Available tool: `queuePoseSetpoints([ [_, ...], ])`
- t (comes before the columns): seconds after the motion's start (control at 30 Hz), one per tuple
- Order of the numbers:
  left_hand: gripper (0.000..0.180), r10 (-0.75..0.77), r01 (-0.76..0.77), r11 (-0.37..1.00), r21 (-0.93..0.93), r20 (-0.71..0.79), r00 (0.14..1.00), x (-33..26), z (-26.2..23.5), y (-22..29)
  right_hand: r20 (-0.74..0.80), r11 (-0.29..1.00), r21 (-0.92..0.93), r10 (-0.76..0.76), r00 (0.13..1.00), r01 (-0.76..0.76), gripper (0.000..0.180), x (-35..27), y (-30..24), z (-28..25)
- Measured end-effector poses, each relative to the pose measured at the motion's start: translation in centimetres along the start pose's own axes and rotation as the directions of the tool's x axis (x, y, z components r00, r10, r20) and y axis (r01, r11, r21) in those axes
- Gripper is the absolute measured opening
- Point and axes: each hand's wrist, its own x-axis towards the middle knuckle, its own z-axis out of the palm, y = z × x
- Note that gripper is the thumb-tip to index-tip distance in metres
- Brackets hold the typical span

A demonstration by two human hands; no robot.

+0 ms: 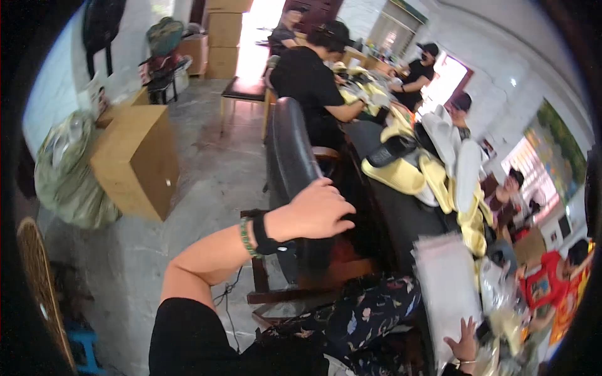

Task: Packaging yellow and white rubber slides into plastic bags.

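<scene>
My left hand (316,210) reaches across to a black padded office chair (290,141), its bent fingers closed over the side edge of the backrest. A dark band and a green bead bracelet circle that wrist. At the lower right my right hand (463,344) is open, fingers spread, holding nothing. Next to it a stack of clear, whitish plastic bags (445,276) lies along the table edge. Farther up the dark table (417,220), pale yellow slippers (401,175), white slippers (465,175) and a black slipper (390,151) are heaped.
Several people work around the long table, one in black (307,81) seated just ahead. On the left floor stand a cardboard box (135,160) and a stuffed green sack (72,182). A brown-topped stool (244,89) is farther back. A cable (231,301) trails beside the chair.
</scene>
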Motion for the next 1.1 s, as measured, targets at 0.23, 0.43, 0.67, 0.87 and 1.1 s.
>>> queuePoseSetpoints([
  [0.23,0.029,-0.010,0.011,1.000,-0.008,0.047,0.999,0.9,-0.8,1.3,-0.340,0.989,0.013,-0.132,0.931,0.145,0.065,-8.8,-10.5,0.0],
  [0.43,0.046,0.010,-0.017,1.000,0.026,0.237,0.971,2.0,-0.6,6.7,-0.479,1.000,0.019,0.002,0.878,0.008,0.065,-12.0,-8.2,2.0],
  [0.67,0.048,0.368,-0.279,0.927,-0.251,0.459,0.808,10.6,-0.6,19.4,-0.595,0.940,0.338,0.252,0.764,-0.047,0.032,-15.2,-8.4,3.8],
  [0.87,0.043,0.510,-0.439,0.859,-0.262,0.491,0.706,14.7,4.2,21.3,-0.442,0.858,0.502,0.363,0.820,-0.110,0.028,-22.0,-9.6,15.1],
  [1.1,0.036,0.588,-0.463,0.809,-0.363,0.492,0.642,17.5,9.5,27.7,-0.311,0.337,0.560,0.932,0.185,-0.757,0.031,-40.4,-10.0,28.2],
])
